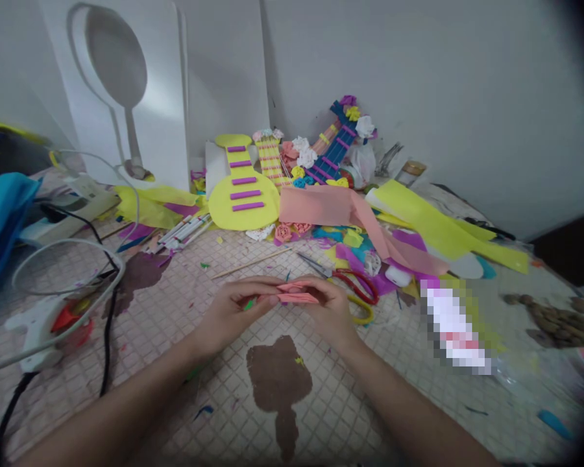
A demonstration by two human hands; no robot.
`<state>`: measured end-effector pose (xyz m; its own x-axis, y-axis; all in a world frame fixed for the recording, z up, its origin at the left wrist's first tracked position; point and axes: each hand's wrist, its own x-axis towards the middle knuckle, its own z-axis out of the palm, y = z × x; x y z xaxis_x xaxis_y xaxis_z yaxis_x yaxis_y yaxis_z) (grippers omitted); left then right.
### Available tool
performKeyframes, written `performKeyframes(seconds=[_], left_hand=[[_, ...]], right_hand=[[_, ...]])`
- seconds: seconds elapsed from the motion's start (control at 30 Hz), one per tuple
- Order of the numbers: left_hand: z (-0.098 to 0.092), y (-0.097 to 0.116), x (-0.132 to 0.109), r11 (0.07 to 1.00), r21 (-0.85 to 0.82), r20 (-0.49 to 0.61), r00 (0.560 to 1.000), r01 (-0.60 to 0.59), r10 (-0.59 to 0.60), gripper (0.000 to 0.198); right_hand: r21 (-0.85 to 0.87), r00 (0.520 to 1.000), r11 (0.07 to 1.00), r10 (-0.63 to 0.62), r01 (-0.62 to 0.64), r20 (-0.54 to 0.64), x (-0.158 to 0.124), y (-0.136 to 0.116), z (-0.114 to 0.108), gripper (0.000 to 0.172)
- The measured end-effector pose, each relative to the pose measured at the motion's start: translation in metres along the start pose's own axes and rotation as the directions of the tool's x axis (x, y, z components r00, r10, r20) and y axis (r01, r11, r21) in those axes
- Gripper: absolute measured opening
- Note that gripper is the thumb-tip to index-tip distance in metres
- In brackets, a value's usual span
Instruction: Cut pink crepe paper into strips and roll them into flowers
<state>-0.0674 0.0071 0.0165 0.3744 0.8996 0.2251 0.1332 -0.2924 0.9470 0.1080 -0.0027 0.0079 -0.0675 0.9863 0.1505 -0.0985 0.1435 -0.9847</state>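
A small folded piece of pink paper point(298, 298) is held up between my two hands, over the middle of the table. My left hand point(241, 308) pinches its left end between thumb and fingers. At the right end, the fingers of my right hand point(328, 310) are closed on the same paper. Just behind my right hand lie scissors point(365, 285) with red and yellow handles. A thin wooden stick point(253, 263) rests on the table behind my hands.
Behind stand a yellow guitar-shaped cutout point(246, 201) with purple strips and a blue one point(333, 152) with paper flowers. Pink paper point(316, 205) and yellow sheets point(428, 220) lie at the back right. A white glue gun point(41, 331) and cables are at left.
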Motion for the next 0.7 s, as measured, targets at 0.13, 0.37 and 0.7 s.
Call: performKeyframes(seconds=[0.13,0.37,0.7], left_hand=[[-0.0011,-0.0011,-0.0016,0.984,0.108,-0.004,0.989,-0.145,0.146,0.015],[0.0004,-0.0039,-0.0087,0.907,0.265,0.083,0.945,-0.328,0.317,0.023],[0.0041,-0.0024,-0.0088,0.911,0.256,0.093,0.946,-0.324,0.311,0.025]], right_hand=[[0.069,0.988,0.991,0.119,-0.112,-0.1,-0.0004,0.004,-0.0031,0.007],[0.244,0.972,0.959,0.187,-0.148,-0.144,-0.0012,0.003,-0.006,0.012],[0.233,0.975,0.959,0.193,-0.163,-0.113,-0.0044,0.0044,-0.0058,0.01]])
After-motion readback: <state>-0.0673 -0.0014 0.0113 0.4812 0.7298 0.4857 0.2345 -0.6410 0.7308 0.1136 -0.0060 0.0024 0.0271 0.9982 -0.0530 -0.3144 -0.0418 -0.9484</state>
